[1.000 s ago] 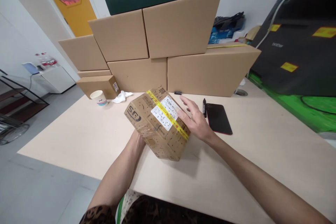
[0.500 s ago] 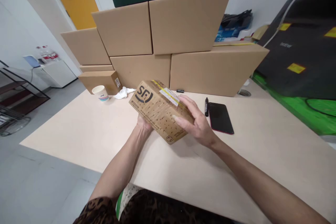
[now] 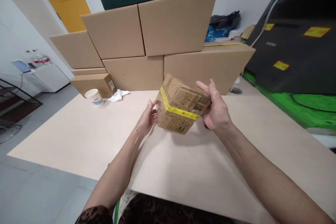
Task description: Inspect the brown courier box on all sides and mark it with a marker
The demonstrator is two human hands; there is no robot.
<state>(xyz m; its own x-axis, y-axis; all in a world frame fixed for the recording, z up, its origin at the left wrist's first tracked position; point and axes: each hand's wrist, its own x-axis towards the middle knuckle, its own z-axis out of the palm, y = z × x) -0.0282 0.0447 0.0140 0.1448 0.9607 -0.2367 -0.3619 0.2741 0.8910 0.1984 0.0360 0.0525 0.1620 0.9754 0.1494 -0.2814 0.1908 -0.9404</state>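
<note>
A small brown cardboard box [image 3: 178, 92], printed with dark specks, is tilted above the table between my two hands. Yellow tape [image 3: 182, 111] runs around its corner and across the faces toward me. At the box's left end, the fingers of my left hand [image 3: 147, 119] press against it, the thumb up along the edge. My right hand [image 3: 218, 112] grips the opposite end, with its fingers partly hidden under and behind the cardboard. The phone and marker are out of sight, behind the right hand and arm or the box.
Large plain cartons [image 3: 181, 24] are stacked along the back of the pale table [image 3: 73, 136]. A paper cup [image 3: 93, 97] and a crumpled tissue [image 3: 118, 95] sit at the left. A dark covered machine [image 3: 291, 52] stands at the right.
The box has been turned, so the side with the black logo no longer faces me and a yellow-taped side does. Both hands have shifted to its ends. The view has swung slightly right.
</note>
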